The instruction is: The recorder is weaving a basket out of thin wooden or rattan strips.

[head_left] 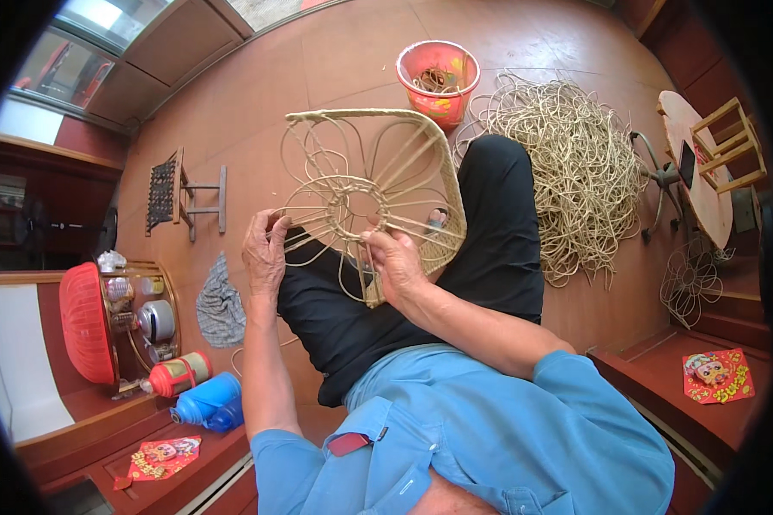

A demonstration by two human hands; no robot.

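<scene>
A half-woven basket (pixel 457 202) of tan cord over a thin frame rests on my lap, tilted, with looped petal shapes and a round ring in its middle. At its left side my left hand (pixel 266 253) is closed, thumb and fingers pinching a tan cord strand near the outer loops. My right hand (pixel 395 264) pinches the basket at the lower edge of the central ring (pixel 358 206); the exact strand between those fingertips is hidden. Part of the rim runs behind my right hand along my thigh.
Beyond my right knee lies a big tangled heap of tan cord (pixel 567 172), beside a red bucket (pixel 438 81) with cord inside. A small stool (pixel 185 196) and grey cloth (pixel 221 305) are at left, near flasks (pixel 208 399). A round table (pixel 700 172) stands right.
</scene>
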